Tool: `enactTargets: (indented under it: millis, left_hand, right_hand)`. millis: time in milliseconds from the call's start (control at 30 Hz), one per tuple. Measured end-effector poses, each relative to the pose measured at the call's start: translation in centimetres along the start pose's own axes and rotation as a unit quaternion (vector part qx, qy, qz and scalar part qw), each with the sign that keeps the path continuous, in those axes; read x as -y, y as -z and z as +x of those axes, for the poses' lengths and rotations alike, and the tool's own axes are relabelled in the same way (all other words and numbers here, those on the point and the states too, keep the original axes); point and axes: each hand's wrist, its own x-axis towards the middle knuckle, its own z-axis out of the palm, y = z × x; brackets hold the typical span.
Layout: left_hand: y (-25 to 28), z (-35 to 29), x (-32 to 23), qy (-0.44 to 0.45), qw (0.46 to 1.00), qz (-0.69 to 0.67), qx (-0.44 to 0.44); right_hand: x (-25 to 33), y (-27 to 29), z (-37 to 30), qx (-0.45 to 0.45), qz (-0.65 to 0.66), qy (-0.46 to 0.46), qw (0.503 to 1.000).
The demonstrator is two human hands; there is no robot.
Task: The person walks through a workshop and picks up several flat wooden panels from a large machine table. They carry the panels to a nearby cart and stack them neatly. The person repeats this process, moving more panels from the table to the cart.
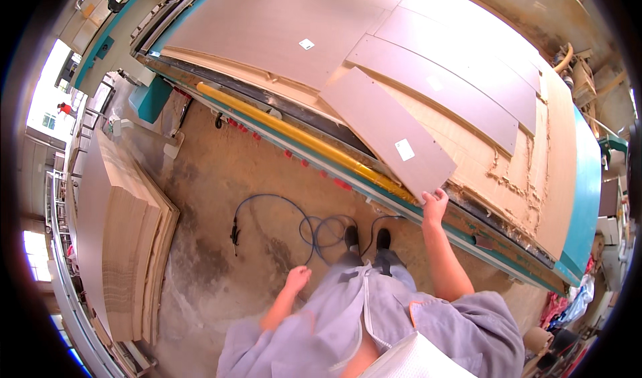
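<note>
Slanted panel (pixel 384 125): lies askew on the machine bed (pixel 583 177), near corner jutting past the bed's edge above the yellow tube (pixel 301 141).
Right hand (pixel 435 206): grip clamped on that near corner.
Left hand (pixel 297 278): grip drawn together, fingers curled, apparently empty; low above the floor (pixel 207 177), well apart from the bed.
Done, by judgement: slanted panel cut free and out of line with its neighbours; tan backing board (pixel 478 156) bare alongside, crossed by ridges of sawdust (pixel 528 177).
Remaining on the bed: narrow panels (pixel 438 96) and wide panel (pixel 281 24), lying flat, seemingly yet to be lifted.
Stacked panels (pixel 127 258): at far left, apart from the bed; source not shown.
</note>
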Motion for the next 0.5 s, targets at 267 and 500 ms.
enactTargets:
  millis: [267,500]
  left_hand:
    - [-6.8,7.6,-17.0,-0.209,0.975,-0.027,0.073]
    - [-15.3,3.6,-35.2,-0.056,0.795,-0.533,0.285]
  right_hand:
    - [6.1,1.2,0.9,0.23,0.193,-0.16,0.94]
    - [8.1,2.8,-1.2,0.348,0.268,-0.094,0.893]
